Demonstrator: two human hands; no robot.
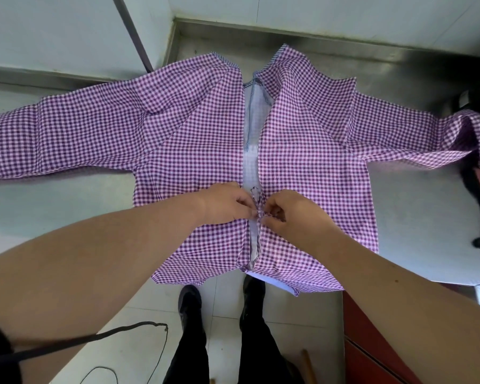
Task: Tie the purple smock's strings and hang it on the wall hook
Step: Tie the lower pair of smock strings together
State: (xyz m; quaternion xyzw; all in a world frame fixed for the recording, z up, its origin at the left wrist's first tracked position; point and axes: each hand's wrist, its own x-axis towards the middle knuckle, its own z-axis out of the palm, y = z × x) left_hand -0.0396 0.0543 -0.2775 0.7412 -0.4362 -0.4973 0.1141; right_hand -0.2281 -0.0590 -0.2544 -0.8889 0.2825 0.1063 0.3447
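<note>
Steel-grey desk (67, 206) carries the purple-and-white checked cotton smock (194, 139), spread flat and overhanging the near edge. I have my left hand (225, 202) and right hand (291, 214) pinching its thin strings (257, 202) mid-knot; tying looks unfinished, hanging remains.

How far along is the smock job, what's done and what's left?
Done: the purple smock lies spread on the metal counter, its back opening facing up. In hand: the left hand and right hand pinch the strings at the waist, mid-tie. Left: the collar end still gapes untied, and hanging; no wall hook is in view.
</note>
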